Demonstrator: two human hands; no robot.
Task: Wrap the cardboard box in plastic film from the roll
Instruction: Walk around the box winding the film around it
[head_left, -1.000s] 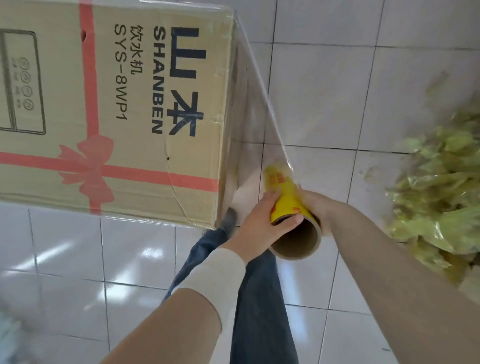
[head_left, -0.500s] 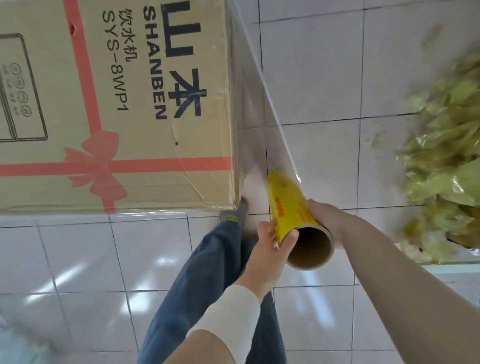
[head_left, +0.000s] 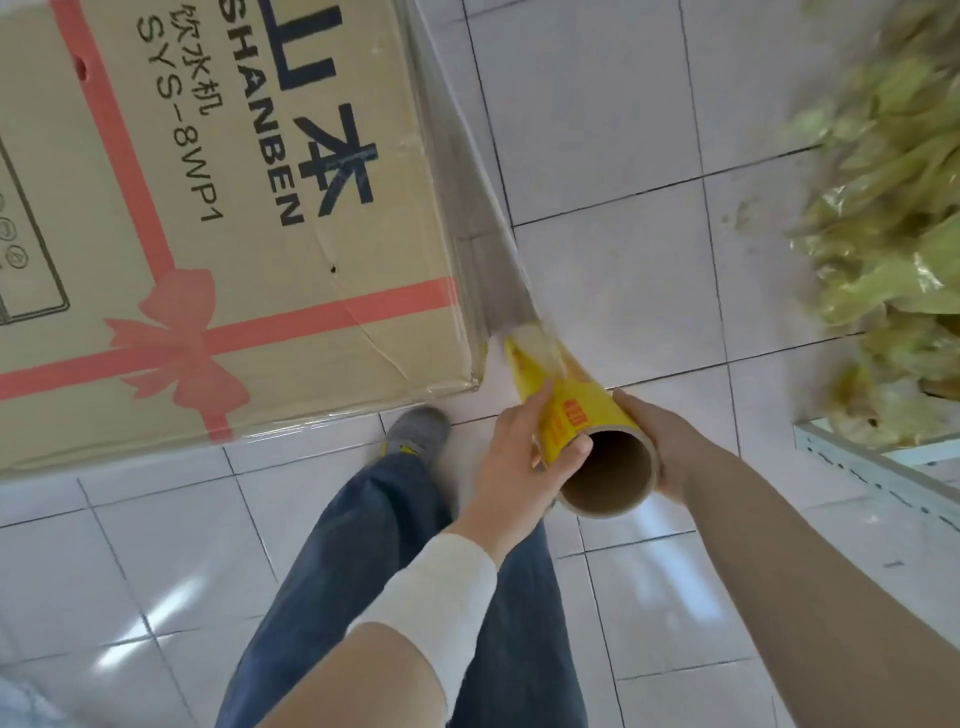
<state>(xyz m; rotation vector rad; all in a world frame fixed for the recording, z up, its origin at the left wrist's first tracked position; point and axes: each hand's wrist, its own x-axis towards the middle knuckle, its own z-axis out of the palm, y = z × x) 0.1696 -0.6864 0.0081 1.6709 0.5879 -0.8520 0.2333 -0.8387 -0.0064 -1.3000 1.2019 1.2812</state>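
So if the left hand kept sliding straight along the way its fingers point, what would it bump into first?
Probably the bottom corner of the cardboard box. The left hand grips the yellow film roll, fingers pointing up along it toward that film-wrapped corner. Depth is unclear, so it might pass just beside the box, into the stretched film.

The cardboard box (head_left: 218, 218) stands on the floor (head_left: 613, 130) to my left front. My foot (head_left: 415, 434) is just beside its near corner. The roll (head_left: 582, 431) sits right of that corner, film (head_left: 483, 208) stretching along the box's side.
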